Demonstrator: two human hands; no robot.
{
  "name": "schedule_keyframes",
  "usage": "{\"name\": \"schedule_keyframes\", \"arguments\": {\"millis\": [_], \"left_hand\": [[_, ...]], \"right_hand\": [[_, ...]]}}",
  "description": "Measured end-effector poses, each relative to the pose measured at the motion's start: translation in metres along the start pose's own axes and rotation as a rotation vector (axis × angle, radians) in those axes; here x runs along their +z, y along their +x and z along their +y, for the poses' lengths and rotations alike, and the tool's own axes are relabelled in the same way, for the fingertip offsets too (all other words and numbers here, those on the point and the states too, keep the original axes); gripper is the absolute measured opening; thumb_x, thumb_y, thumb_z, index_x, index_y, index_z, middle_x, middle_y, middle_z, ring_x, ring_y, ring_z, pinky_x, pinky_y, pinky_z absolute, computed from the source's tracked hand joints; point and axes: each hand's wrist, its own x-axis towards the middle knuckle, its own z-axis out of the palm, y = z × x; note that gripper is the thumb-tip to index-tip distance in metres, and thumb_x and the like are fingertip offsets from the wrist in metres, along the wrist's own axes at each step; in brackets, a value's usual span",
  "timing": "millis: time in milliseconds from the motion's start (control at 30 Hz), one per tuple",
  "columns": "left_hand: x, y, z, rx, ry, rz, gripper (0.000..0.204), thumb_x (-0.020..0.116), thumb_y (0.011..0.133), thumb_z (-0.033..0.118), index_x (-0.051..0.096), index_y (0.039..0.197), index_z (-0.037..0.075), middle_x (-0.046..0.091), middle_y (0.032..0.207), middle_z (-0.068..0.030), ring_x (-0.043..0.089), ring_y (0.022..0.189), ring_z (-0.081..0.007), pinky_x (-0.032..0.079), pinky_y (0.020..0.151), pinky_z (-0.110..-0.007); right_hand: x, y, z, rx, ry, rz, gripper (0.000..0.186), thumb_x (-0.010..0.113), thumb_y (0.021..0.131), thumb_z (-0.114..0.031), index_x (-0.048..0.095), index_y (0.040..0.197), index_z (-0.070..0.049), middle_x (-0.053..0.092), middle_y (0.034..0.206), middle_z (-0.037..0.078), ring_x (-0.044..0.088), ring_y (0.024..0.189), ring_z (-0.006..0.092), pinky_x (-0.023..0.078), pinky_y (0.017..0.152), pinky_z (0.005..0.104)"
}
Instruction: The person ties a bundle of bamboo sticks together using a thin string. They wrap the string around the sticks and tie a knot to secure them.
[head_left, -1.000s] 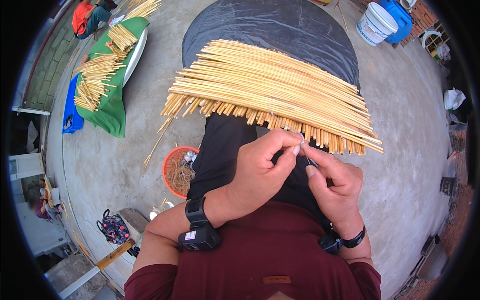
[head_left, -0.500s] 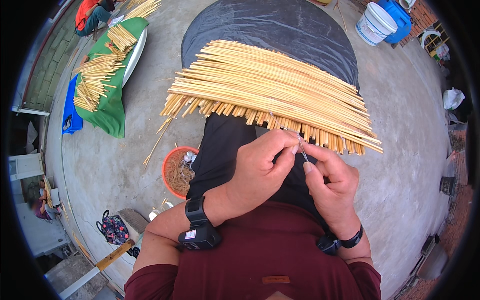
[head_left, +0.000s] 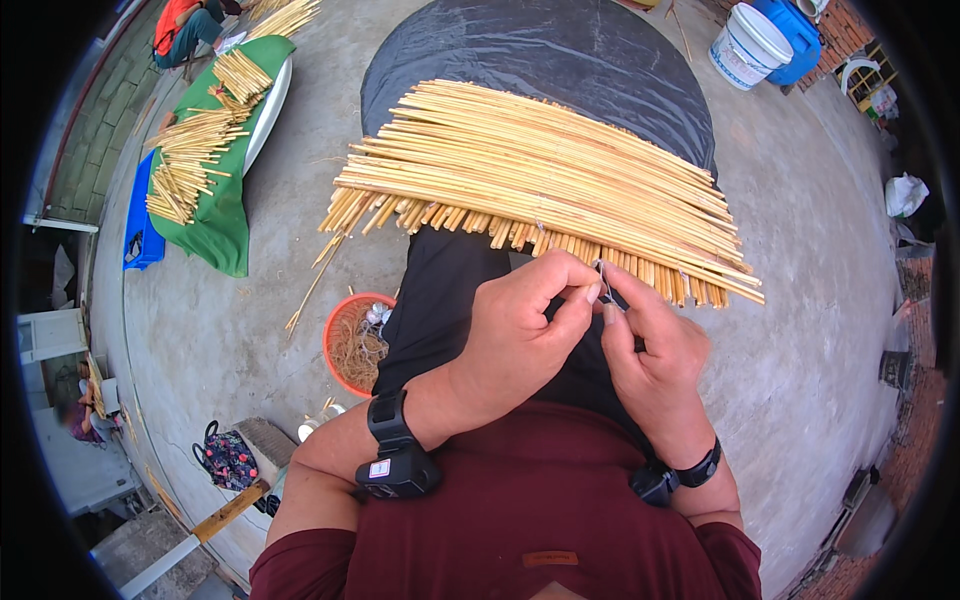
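My left hand (head_left: 525, 325) is closed in a pinch of thumb and forefinger. Between it and my right hand (head_left: 655, 350) runs a thin, shiny, pale strand (head_left: 604, 283), bent into a narrow loop; whether it is wire or thread I cannot tell. My right thumb and forefinger also grip this strand. Just beyond my fingertips lies a wide layer of straw-coloured reed stalks (head_left: 550, 165), set side by side. Shorter stalk ends (head_left: 560, 240) stick out beneath its near edge, close to my hands.
The stalks rest on a round table with a black plastic cover (head_left: 540, 50). An orange basket (head_left: 340, 350) of fibres stands left of my legs. More stalks lie on a green cloth (head_left: 225, 220) at far left, near a person in orange (head_left: 172, 25). A white bucket (head_left: 748, 48) stands far right.
My right hand has shifted slightly left and toward me, its thumb a little closer to my left fingers. The strand's loop looks a bit wider. The stalks stay put.
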Motion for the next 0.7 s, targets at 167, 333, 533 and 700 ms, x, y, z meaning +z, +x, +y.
{"name": "schedule_keyframes", "arguments": {"millis": [167,333,533,700], "left_hand": [[0.000,-0.002,0.001,0.070,0.097,-0.028,0.006,0.059,0.085,-0.001,0.059,0.090,0.002,0.061,0.075,-0.0085,0.060,0.065,-0.0162,0.048,0.057,-0.027],[-0.001,-0.003,0.005,0.051,0.124,-0.112,0.007,0.057,0.087,-0.002,0.060,0.092,0.002,0.066,0.082,-0.0063,0.067,0.073,-0.0119,0.053,0.062,-0.022],[0.002,-0.004,0.008,0.177,0.207,-0.155,0.011,0.060,0.083,-0.004,0.062,0.091,0.002,0.065,0.082,-0.0080,0.065,0.069,-0.0139,0.051,0.059,-0.025],[-0.002,0.000,0.010,0.276,0.204,-0.221,0.016,0.064,0.080,-0.003,0.062,0.096,0.002,0.065,0.086,-0.0089,0.064,0.070,-0.0144,0.050,0.060,-0.025]], "right_hand": [[-0.001,0.002,0.005,-0.029,-0.010,0.038,0.036,0.064,0.076,0.004,0.065,0.111,-0.003,0.069,0.078,0.009,0.064,0.058,0.0183,0.049,0.054,0.0290],[-0.001,0.004,0.015,-0.066,-0.043,0.157,0.037,0.065,0.075,0.005,0.066,0.111,-0.003,0.069,0.081,0.011,0.064,0.061,0.0198,0.048,0.056,0.0291],[0.000,0.010,0.026,-0.193,-0.081,0.237,0.035,0.063,0.077,0.006,0.066,0.111,-0.003,0.069,0.086,0.011,0.064,0.064,0.0210,0.049,0.061,0.0273],[0.004,0.012,0.027,-0.020,0.185,0.240,0.032,0.063,0.081,0.005,0.066,0.111,-0.003,0.069,0.088,0.010,0.064,0.069,0.0179,0.049,0.064,0.0257]]}}
